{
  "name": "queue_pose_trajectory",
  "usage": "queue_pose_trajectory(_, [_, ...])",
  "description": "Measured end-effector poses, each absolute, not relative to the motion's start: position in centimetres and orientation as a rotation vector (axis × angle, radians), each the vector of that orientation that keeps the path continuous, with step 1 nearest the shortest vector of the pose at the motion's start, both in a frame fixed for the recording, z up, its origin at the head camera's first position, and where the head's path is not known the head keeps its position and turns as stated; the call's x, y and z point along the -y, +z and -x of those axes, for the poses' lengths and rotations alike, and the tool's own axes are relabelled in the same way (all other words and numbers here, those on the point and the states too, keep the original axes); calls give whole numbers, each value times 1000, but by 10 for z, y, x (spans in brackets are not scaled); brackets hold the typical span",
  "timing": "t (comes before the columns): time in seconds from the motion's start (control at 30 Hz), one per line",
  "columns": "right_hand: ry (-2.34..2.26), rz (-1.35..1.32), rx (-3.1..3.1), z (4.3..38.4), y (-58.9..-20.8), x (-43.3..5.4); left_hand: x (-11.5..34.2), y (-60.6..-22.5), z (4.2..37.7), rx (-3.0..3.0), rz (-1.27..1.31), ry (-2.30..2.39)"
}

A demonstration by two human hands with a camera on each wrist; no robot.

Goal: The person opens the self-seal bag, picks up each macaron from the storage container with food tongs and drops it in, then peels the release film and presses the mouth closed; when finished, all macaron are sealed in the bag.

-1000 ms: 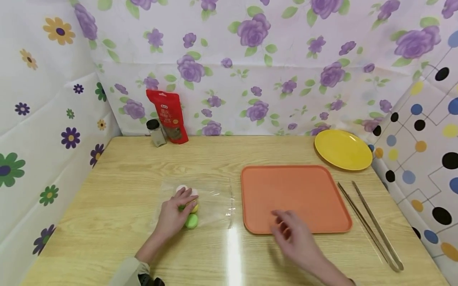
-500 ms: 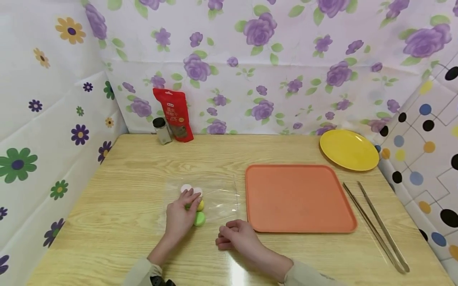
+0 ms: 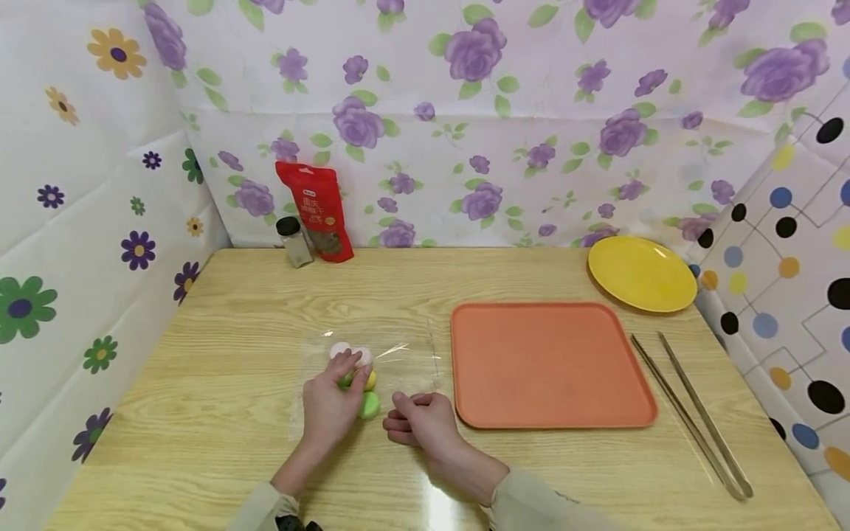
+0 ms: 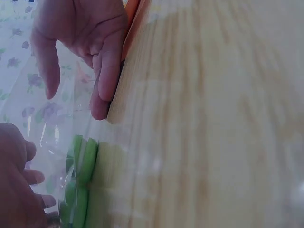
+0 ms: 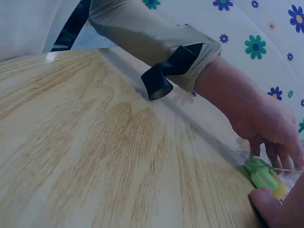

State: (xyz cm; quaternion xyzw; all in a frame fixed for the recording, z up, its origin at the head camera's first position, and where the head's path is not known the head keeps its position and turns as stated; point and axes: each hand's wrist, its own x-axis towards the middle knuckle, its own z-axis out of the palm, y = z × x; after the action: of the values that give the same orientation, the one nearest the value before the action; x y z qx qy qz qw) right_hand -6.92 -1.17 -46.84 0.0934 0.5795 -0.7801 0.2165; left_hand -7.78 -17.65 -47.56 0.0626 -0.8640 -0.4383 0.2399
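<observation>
Just left of the orange tray [image 3: 554, 365], a clear plastic bag [image 3: 408, 365] lies flat on the wooden table [image 3: 518, 274], with small round pieces inside its half farther from the tray: two white rounds [image 3: 362, 357], a yellow round [image 3: 370, 380] and green rounds [image 3: 368, 405]. The left hand [image 3: 332, 405] rests on these rounds with its fingers pointing down; whether they pinch any piece, I cannot tell. The right hand [image 3: 428, 428] is near the tray's lower left corner, beside the bag's near edge, its thumb apart from the slightly bent fingers, which lie close together and hold nothing visible. Beyond the tray to the right sits a yellow plate [image 3: 643, 274]; metal tongs [image 3: 704, 411] lie to the tray's right, arms apart. Well behind it to the left stand a red pouch [image 3: 322, 214] and a black-capped jar [image 3: 294, 242].
</observation>
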Motion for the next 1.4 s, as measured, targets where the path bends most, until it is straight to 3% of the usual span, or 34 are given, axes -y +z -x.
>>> queue_pose_trajectory(0.4, [-2291,-288,-1565,64,-479,20,204,-451,100,2252,-98,-1248])
queue_pose_trajectory(0.93, [-2301,-293,-1568,63,-480,18,193,-425,208,3036,498,-1296])
queue_pose_trajectory(1.4, [-2323,-288,-1586,60,-481,15,182,-431,227,3154,702,-1458])
